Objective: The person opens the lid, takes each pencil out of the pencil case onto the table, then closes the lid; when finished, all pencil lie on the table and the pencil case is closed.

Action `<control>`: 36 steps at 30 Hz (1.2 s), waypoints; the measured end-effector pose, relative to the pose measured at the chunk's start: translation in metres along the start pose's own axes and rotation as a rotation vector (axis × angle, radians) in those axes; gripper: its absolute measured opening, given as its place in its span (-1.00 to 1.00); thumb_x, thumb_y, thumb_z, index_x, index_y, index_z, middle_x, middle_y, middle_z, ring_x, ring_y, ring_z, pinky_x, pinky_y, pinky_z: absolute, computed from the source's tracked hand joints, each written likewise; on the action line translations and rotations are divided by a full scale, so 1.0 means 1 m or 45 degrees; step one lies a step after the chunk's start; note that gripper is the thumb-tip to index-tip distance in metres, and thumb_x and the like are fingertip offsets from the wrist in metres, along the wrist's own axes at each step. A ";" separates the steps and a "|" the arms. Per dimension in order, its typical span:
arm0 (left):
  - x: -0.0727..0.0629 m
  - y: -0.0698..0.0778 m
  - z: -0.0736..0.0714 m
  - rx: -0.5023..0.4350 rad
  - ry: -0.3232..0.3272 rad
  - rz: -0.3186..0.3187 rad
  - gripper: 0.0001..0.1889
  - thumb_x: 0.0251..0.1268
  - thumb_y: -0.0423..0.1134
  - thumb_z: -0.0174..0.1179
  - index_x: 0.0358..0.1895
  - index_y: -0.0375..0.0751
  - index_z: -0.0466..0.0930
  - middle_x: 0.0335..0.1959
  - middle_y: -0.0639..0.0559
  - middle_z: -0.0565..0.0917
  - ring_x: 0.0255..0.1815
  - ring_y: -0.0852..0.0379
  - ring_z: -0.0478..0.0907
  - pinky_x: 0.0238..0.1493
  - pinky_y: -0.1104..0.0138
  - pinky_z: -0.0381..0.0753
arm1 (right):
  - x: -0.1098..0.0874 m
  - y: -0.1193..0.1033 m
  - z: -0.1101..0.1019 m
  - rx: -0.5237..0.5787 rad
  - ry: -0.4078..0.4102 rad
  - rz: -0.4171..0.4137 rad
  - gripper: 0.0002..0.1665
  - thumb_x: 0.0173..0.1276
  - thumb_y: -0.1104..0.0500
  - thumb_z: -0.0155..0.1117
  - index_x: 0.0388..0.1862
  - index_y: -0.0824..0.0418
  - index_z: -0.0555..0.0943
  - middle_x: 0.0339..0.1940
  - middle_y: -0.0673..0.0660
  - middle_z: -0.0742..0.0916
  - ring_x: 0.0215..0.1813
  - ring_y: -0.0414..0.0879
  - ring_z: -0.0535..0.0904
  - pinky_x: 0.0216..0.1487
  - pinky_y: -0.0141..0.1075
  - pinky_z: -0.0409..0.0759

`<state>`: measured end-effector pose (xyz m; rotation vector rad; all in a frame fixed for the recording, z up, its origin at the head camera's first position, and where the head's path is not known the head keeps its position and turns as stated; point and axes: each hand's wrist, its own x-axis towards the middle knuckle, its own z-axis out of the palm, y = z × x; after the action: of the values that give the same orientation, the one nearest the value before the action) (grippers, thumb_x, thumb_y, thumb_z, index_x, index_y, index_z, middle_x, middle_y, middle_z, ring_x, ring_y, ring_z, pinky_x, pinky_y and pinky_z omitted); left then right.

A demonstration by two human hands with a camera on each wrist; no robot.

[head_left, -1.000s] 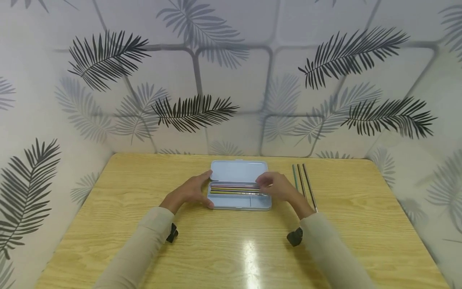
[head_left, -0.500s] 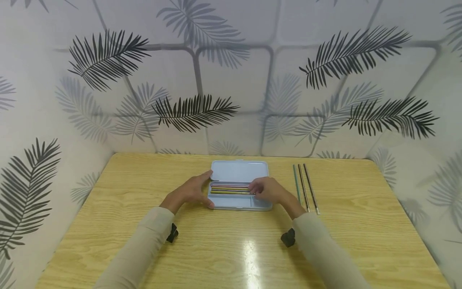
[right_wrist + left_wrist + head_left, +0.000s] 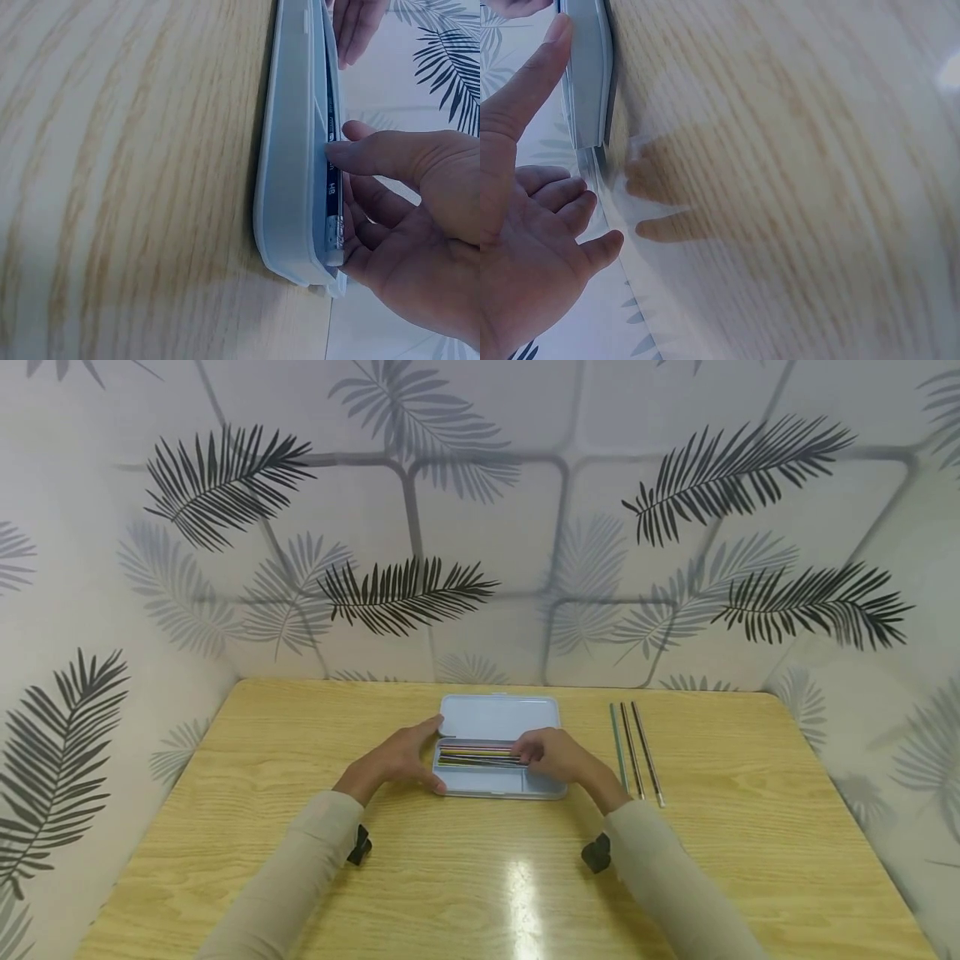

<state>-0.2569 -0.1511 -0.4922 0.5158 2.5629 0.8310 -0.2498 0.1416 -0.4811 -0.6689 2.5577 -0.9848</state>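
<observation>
A pale blue pencil case [image 3: 480, 782] lies open on the table, its lid [image 3: 495, 717] folded back. Several coloured pencils [image 3: 472, 750] lie lengthwise in its rear compartment. My right hand [image 3: 558, 756] reaches into the right part of the case. In the right wrist view its thumb and fingers pinch a dark pencil [image 3: 332, 180] marked HB, near its white eraser end. At the left end of the case, my left hand [image 3: 393, 756] has its thumb against the front corner and a finger near the hinge side. Its other fingers are relaxed in the left wrist view.
To the right of the case lie three separate pencils, a green pencil [image 3: 618, 747] and two dark pencils [image 3: 632, 750], side by side. The wooden table [image 3: 450, 877] meets a leaf-patterned backdrop [image 3: 480, 568] behind the case.
My right hand has moved left and down onto the pencils in the case. One pencil there now slants across the others. The left hand has stayed at the left end.
</observation>
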 end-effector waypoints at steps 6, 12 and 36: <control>-0.001 0.000 0.000 0.009 -0.003 -0.012 0.33 -0.35 0.05 0.58 0.52 -0.21 -0.14 0.55 -0.10 -0.03 0.56 -0.08 -0.08 0.53 0.07 0.03 | -0.006 0.001 -0.005 -0.015 0.058 -0.013 -0.62 0.13 0.47 0.14 -0.09 0.22 0.65 -0.23 0.13 0.71 -0.11 -0.03 0.60 -0.03 -0.18 0.61; -0.001 0.001 0.000 0.008 -0.008 -0.012 0.33 -0.36 0.05 0.58 0.52 -0.20 -0.14 0.55 -0.10 -0.03 0.56 -0.08 -0.07 0.53 0.07 0.03 | -0.017 0.005 -0.018 0.065 0.091 -0.018 -0.59 0.19 0.44 0.18 0.04 0.24 0.57 -0.19 0.21 0.66 -0.04 0.11 0.63 -0.03 -0.09 0.64; 0.002 0.001 -0.001 0.013 -0.014 -0.018 0.34 -0.35 0.06 0.58 0.53 -0.20 -0.16 0.55 -0.09 -0.04 0.56 -0.07 -0.08 0.53 0.07 0.02 | -0.094 0.065 -0.075 0.431 0.272 0.404 -0.31 0.29 0.35 0.17 0.38 0.43 0.21 -0.07 0.38 0.53 -0.32 -0.06 0.61 -0.26 -0.17 0.69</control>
<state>-0.2590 -0.1500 -0.4916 0.5032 2.5591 0.8083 -0.2243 0.2748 -0.4609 -0.0660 2.4715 -1.3855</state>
